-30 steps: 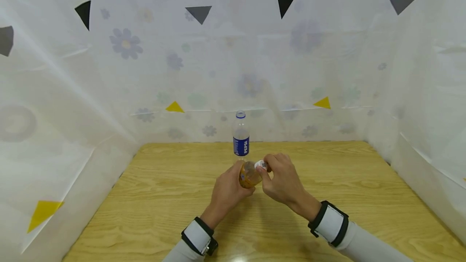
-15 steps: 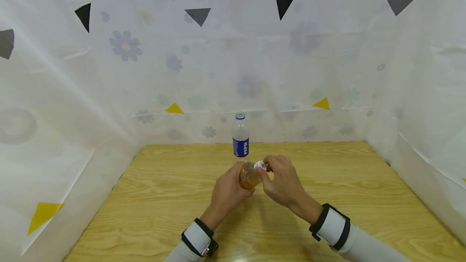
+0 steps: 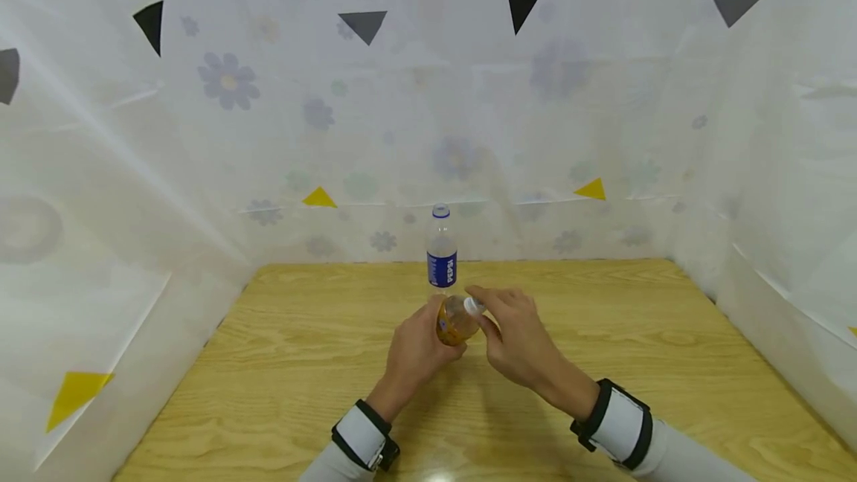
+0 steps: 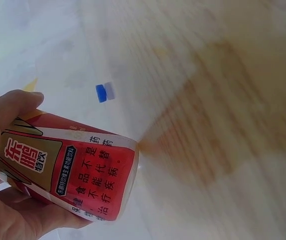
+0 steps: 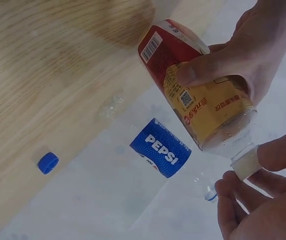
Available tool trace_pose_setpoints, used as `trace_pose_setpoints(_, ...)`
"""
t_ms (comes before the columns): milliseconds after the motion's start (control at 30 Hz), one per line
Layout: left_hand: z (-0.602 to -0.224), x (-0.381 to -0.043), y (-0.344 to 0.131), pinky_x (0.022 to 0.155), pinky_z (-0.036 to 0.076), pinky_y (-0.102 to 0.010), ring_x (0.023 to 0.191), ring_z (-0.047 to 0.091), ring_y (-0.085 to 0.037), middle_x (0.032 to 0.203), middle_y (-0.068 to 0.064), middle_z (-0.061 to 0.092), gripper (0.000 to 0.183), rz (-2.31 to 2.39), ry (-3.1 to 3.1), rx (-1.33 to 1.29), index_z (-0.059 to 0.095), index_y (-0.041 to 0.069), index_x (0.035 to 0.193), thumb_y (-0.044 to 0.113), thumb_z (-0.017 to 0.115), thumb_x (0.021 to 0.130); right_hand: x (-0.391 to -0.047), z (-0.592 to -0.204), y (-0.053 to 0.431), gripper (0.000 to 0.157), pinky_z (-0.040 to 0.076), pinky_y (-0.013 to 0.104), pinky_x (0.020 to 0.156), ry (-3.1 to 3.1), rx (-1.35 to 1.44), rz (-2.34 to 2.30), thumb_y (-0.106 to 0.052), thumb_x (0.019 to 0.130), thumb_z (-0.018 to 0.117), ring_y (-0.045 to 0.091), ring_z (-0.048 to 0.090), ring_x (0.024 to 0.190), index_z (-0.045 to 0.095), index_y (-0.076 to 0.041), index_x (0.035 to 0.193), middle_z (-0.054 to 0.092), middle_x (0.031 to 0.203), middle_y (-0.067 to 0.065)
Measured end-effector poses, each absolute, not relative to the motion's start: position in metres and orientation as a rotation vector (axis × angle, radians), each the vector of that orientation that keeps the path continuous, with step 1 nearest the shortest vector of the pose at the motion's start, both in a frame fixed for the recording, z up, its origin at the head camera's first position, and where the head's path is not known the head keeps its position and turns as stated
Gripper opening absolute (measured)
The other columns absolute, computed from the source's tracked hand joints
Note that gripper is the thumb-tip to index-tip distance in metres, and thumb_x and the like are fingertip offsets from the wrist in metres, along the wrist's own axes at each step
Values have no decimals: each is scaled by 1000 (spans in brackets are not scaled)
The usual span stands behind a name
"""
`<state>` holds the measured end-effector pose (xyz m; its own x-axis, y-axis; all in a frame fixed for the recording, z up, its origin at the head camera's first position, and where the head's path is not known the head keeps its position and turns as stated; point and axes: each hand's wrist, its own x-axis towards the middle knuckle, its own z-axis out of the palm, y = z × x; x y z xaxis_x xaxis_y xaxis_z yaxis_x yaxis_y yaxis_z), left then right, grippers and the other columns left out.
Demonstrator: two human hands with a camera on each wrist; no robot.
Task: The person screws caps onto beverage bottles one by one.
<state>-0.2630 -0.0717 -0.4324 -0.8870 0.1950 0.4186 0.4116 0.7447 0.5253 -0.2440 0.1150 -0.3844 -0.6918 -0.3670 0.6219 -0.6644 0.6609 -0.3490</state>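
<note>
My left hand (image 3: pixel 416 344) grips a red and gold drink bottle (image 5: pixel 203 97) round its body, tilted with its neck towards my right hand. On the bottle's neck sits a white cap (image 5: pixel 247 163). The thumb and fingers of my right hand (image 3: pixel 522 341) pinch this cap from the side. Behind both hands a clear Pepsi bottle (image 3: pixel 442 268) with a blue label stands upright, its mouth uncapped. The left wrist view shows the drink bottle's printed red side and its base close over the table.
A loose blue cap (image 5: pixel 48 163) lies on the wooden table (image 3: pixel 301 363) near the Pepsi bottle; my hands hide it in the head view. White flowered sheeting (image 3: pixel 402 110) with coloured triangles hangs behind the table and along both sides.
My right hand has turned a little at the cap, its index finger now reaching further over the top. The left hand and the drink bottle have barely moved.
</note>
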Motion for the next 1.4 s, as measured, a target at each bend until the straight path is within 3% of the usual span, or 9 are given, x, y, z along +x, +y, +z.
trace_pose_setpoints(100,-434,-263,-71,79,59,-39,96,72,-20,112,-3,73,67,-901,-2602,-480,56,16,127,28,92,72,-247,-387,115,38,48,54,91,-2325,827,761,9,89,66,28,64,96,67,-5,125,73,108,11)
trace_pose_setpoints(233,-435,-263,-71,78,59,-38,95,72,-20,111,-3,73,68,-891,-2598,-487,56,16,127,28,92,71,-249,-390,115,38,49,51,88,-2302,818,748,12,87,66,26,64,94,67,-4,121,72,105,10)
trace_pose_setpoints(1400,-435,-263,-71,78,59,-38,94,71,-19,110,-2,73,67,-878,-2607,-479,56,18,127,28,92,71,-251,-389,109,34,42,38,77,-2308,741,717,14,80,70,27,62,89,68,-3,109,69,98,11)
